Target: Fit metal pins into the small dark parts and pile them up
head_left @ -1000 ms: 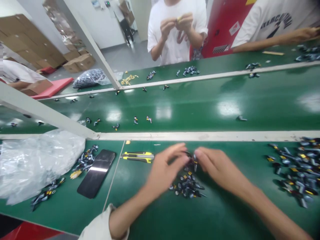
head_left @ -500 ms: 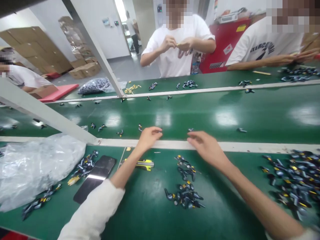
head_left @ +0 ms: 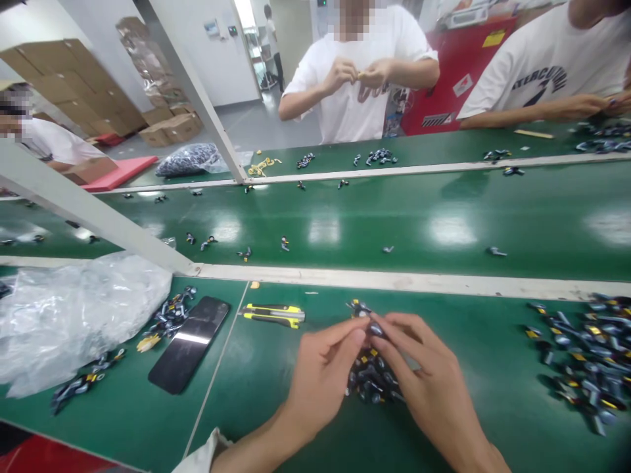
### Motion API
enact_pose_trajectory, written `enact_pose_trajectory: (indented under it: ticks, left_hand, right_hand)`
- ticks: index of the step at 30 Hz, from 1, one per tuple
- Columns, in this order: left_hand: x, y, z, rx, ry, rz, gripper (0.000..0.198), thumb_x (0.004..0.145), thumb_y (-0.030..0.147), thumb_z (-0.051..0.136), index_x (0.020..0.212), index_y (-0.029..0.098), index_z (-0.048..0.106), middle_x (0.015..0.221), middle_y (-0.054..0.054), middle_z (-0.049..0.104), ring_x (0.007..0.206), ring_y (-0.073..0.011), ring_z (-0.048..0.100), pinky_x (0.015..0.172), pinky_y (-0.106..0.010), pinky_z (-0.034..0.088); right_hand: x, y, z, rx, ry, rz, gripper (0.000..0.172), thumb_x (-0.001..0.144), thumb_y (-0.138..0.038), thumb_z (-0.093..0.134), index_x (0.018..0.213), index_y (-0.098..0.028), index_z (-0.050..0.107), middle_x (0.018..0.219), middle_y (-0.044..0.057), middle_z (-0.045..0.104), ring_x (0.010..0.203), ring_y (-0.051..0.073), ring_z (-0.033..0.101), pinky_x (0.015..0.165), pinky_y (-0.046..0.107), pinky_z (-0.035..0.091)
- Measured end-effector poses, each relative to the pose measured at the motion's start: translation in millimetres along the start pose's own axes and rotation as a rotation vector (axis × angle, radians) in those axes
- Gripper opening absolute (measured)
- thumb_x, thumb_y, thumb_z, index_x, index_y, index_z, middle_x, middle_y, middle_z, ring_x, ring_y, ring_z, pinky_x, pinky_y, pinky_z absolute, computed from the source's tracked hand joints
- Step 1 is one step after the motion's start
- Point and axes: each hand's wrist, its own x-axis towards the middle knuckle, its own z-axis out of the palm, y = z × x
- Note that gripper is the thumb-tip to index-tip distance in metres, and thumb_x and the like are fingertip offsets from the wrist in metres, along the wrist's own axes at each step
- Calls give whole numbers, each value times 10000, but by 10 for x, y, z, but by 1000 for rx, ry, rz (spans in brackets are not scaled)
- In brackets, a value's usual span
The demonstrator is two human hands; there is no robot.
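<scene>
My left hand (head_left: 325, 368) and my right hand (head_left: 428, 374) meet over the near worktop, fingertips pinched together. Between them is a small dark glossy earbud-like part (head_left: 376, 328), partly hidden by the fingers. Right below and behind the hands lies a small pile of similar dark parts with yellow bits (head_left: 369, 378), partly covered by the fingers. One more cluster (head_left: 359, 306) shows just beyond my fingertips. To the left of my left hand rests a yellow and black utility knife (head_left: 273, 315).
A larger heap of dark parts (head_left: 586, 358) lies at right. On the left are a phone (head_left: 190, 345), a clear plastic bag (head_left: 73, 322) and more parts. Past a white rail (head_left: 315, 275) runs a green belt (head_left: 404, 217) with scattered parts. Co-workers sit opposite; a white post slants at left.
Both hands have drawn back from beside the belt to the small pile on the near worktop. They were apart; now their fingertips meet on a dark part.
</scene>
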Motion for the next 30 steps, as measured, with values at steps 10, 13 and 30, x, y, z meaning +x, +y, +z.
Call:
enact_pose_trajectory:
  ticks: [10,13,30]
  left_hand:
    - [174,-104,-19,-414,-109,-217,353,781,207,851,1123,197,766,927,-40,794,832,-129,736,800,-208,581]
    - [181,-128,-28,-511,-63,-265,413,751,174,873,1144,214,752,851,-16,786,731,-105,726,749,-200,575]
    - [187,-117,-46,-341,20,-100,157,714,237,890,827,179,797,698,-5,740,607,-116,669,615,-228,552]
  right_hand:
    - [43,99,-63,432,-180,420,350,908,-330,725,1257,-313,742,884,3,716,729,142,677,700,242,566]
    - [44,112,-52,527,-123,540,350,844,-360,791,1185,-281,770,838,8,759,664,145,692,659,248,574]
    - [47,95,-89,388,-227,378,214,920,-350,691,1049,-273,844,689,22,720,733,197,662,680,294,541]
